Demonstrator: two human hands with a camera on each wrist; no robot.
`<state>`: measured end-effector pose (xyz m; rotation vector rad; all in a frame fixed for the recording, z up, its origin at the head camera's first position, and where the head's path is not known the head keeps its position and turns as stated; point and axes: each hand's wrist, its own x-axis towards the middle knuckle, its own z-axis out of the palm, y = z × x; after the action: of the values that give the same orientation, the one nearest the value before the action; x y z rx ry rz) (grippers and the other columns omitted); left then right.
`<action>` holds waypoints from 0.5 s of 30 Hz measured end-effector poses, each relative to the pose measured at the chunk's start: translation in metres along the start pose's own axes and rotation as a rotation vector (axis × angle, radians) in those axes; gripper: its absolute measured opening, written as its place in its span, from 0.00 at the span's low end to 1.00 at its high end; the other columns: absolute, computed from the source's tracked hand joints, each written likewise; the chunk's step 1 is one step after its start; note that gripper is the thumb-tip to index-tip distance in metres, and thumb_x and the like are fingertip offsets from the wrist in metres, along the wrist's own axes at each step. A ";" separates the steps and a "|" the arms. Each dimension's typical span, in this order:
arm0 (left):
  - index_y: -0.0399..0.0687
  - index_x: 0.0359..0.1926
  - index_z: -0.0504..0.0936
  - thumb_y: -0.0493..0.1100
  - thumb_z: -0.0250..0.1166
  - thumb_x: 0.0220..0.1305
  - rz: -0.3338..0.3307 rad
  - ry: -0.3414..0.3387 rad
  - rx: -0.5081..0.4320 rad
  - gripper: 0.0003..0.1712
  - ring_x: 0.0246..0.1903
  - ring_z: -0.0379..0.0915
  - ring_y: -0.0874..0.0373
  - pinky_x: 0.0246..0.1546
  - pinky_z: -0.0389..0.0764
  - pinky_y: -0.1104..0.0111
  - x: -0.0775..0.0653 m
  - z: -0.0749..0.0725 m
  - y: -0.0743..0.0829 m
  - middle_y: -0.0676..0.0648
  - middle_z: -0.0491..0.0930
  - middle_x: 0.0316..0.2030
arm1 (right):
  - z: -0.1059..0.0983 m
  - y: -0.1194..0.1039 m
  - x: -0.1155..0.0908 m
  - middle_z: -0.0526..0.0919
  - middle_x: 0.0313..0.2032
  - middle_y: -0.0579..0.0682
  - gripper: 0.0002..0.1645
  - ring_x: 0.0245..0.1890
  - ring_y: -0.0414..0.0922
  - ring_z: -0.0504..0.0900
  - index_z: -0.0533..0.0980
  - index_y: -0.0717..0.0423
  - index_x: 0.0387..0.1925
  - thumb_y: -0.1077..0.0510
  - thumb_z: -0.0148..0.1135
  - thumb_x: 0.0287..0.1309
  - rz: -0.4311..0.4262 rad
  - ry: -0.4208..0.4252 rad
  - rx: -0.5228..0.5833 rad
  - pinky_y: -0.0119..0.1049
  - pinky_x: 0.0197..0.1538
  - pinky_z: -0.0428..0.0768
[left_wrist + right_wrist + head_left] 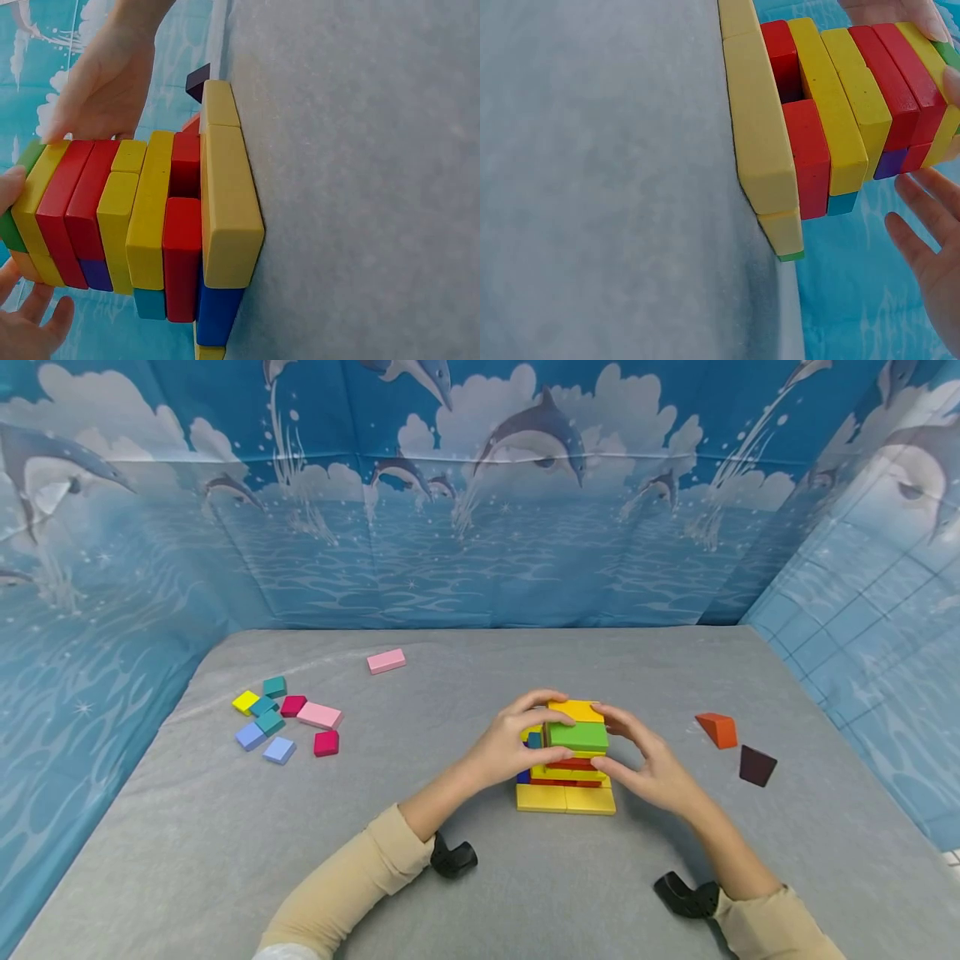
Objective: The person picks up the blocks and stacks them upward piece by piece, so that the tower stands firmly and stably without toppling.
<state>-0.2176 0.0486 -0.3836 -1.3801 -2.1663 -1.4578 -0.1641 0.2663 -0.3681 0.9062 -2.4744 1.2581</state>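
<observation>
Left hand (506, 740) and right hand (658, 768), grips loosely spread, flank a toy-block tower (576, 766) that uneven pressure might topple.

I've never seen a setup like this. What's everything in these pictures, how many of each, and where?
Block tower: 1, mostly yellow and red with green and blue, table centre; its full block count is partly hidden
Small loose blocks: 8, three teal, two crimson, two pale blue, one yellow, table's left
Pink blocks: 2, pink, one among those, one farther back
Tapered blocks: 2, one orange, one dark brown, table's right
Table: 1, grey top, under the blocks
Dolphin backdrop: blue and white, behind and on both sides
Black devices: 2, black, one at each wrist
Sleeves: 2, beige, lower edge
Left hand: 1, bare, tower's left
Right hand: 1, bare, tower's right
</observation>
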 end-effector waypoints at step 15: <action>0.44 0.55 0.74 0.38 0.72 0.46 -0.169 0.028 -0.024 0.32 0.63 0.54 0.56 0.60 0.60 0.55 -0.023 -0.041 -0.008 0.44 0.61 0.62 | 0.003 -0.005 0.001 0.67 0.58 0.65 0.36 0.56 0.28 0.64 0.62 0.71 0.59 0.76 0.62 0.45 0.060 0.045 -0.029 0.22 0.55 0.66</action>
<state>-0.2245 0.0013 -0.3821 -1.2013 -2.3037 -1.5554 -0.1614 0.2612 -0.3666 0.7943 -2.4953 1.2440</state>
